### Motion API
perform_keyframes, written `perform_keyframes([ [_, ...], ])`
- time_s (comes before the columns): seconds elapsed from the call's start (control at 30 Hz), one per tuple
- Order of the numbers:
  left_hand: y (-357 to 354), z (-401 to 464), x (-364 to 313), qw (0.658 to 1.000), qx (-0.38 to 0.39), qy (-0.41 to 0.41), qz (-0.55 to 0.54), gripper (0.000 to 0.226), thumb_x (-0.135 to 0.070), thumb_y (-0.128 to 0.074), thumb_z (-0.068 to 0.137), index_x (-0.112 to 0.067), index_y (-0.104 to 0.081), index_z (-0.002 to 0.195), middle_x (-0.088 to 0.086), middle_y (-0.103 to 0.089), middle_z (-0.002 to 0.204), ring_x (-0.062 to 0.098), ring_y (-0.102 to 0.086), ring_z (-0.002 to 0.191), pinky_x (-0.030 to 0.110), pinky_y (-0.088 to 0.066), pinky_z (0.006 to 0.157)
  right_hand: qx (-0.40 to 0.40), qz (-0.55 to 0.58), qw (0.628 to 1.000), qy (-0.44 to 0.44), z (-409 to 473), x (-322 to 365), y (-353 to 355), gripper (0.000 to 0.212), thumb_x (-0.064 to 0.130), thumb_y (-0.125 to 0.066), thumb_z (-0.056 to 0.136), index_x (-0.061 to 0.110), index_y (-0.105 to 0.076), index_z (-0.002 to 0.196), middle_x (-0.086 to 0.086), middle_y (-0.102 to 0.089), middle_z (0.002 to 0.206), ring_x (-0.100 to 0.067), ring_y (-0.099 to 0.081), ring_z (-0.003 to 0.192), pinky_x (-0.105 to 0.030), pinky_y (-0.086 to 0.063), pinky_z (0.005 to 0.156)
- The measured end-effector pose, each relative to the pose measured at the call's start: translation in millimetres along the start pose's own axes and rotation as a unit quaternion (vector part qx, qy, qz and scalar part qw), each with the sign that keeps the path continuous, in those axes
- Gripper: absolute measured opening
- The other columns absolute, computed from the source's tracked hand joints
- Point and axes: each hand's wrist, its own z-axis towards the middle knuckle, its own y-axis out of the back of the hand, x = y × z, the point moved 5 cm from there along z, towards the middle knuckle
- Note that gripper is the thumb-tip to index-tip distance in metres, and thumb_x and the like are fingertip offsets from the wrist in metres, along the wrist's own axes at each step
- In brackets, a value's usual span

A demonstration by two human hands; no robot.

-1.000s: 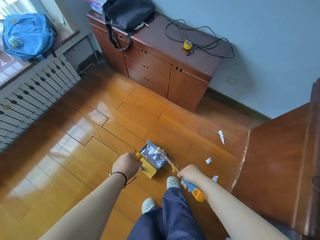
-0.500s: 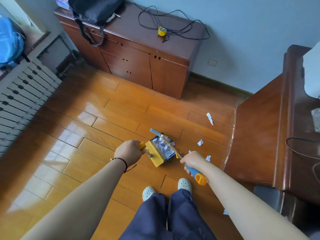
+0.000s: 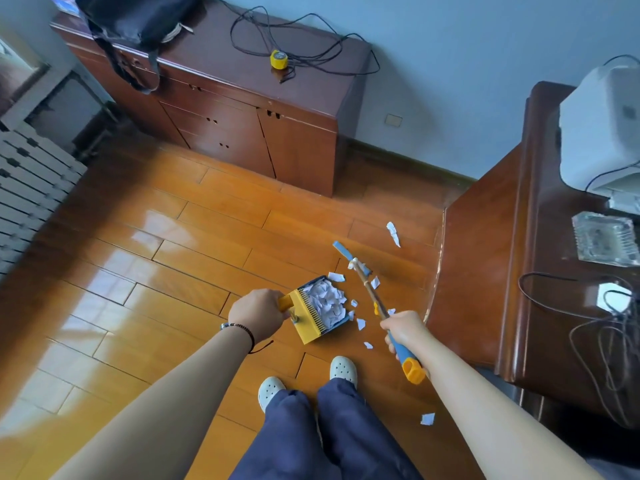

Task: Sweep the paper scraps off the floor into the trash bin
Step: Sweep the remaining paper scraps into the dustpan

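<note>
My left hand (image 3: pixel 257 314) grips the yellow handle of a yellow and blue dustpan (image 3: pixel 313 319) that rests on the wooden floor and holds a heap of white paper scraps (image 3: pixel 327 301). My right hand (image 3: pixel 401 330) is closed on the blue and orange handle of a small broom (image 3: pixel 367 289), whose blue head (image 3: pixel 346 252) sits on the floor beyond the pan. Several loose scraps (image 3: pixel 361 323) lie between pan and broom. One longer scrap (image 3: pixel 393 233) lies farther off, another scrap (image 3: pixel 428 418) by my right arm. No trash bin is in view.
A brown cabinet (image 3: pixel 242 109) stands against the far wall with a black bag (image 3: pixel 138 22), cables and a yellow tape measure (image 3: pixel 279 59) on top. A dark wooden desk (image 3: pixel 512 265) with a white machine (image 3: pixel 602 133) fills the right. A radiator (image 3: pixel 31 188) is at left. My feet (image 3: pixel 304 379) are below the pan.
The broom head has swung out of the dustpan to the floor beyond it on the right. More loose scraps now show beside the pan. My view has shifted right.
</note>
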Motion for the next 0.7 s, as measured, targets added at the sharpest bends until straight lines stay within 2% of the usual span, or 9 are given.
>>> perform_keyframes([
  [0.17, -6, 9, -24, 1.0, 0.017, 0.015, 0.005, 0.03, -0.046, -0.061, 0.097, -0.026, -0.066, 0.119, -0.004, -0.068, 0.097, 0.019, -0.065, 0.088, 0.035, -0.06, 0.075, -0.043, 0.036, 0.998, 0.002, 35, 9, 40, 0.018, 0.006, -0.056, 0.092, -0.002, -0.06, 0.107, -0.017, -0.057, 0.062, -0.026, -0.052, 0.048, -0.028, -0.044, 0.047],
  [0.37, -11, 23, -48, 0.999, 0.023, 0.016, 0.024, 0.027, -0.045, -0.061, 0.097, -0.026, -0.066, 0.115, -0.005, -0.068, 0.092, 0.018, -0.065, 0.086, 0.033, -0.058, 0.071, -0.066, 0.061, 0.996, -0.003, 75, 34, 74, 0.02, 0.004, -0.054, 0.092, -0.006, -0.058, 0.109, -0.019, -0.058, 0.068, -0.026, -0.052, 0.046, -0.022, -0.042, 0.039],
  [0.47, -11, 30, -57, 0.999, 0.022, 0.018, 0.035, 0.028, -0.045, -0.059, 0.098, -0.026, -0.065, 0.118, -0.005, -0.068, 0.094, 0.018, -0.065, 0.086, 0.031, -0.057, 0.068, -0.075, 0.081, 0.994, -0.008, 95, 50, 82, 0.022, 0.002, -0.052, 0.092, -0.004, -0.053, 0.113, -0.019, -0.058, 0.075, -0.026, -0.053, 0.05, -0.023, -0.044, 0.042],
  [0.63, -11, 39, -64, 0.999, 0.028, 0.028, 0.037, 0.029, -0.042, -0.057, 0.1, -0.026, -0.064, 0.122, -0.004, -0.068, 0.097, 0.021, -0.066, 0.089, 0.035, -0.059, 0.074, -0.084, 0.06, 0.994, -0.047, 123, 79, 89, 0.002, 0.006, -0.053, 0.094, 0.003, -0.052, 0.093, -0.013, -0.059, 0.075, -0.024, -0.054, 0.06, -0.025, -0.042, 0.05],
  [0.7, -12, 41, -64, 0.998, 0.028, 0.029, 0.038, 0.029, -0.042, -0.057, 0.1, -0.026, -0.064, 0.123, -0.004, -0.069, 0.098, 0.021, -0.066, 0.089, 0.035, -0.06, 0.074, -0.068, 0.021, 0.996, -0.058, 131, 84, 84, 0.005, 0.007, -0.053, 0.095, 0.005, -0.052, 0.091, -0.011, -0.056, 0.075, -0.02, -0.054, 0.052, -0.02, -0.042, 0.042],
])
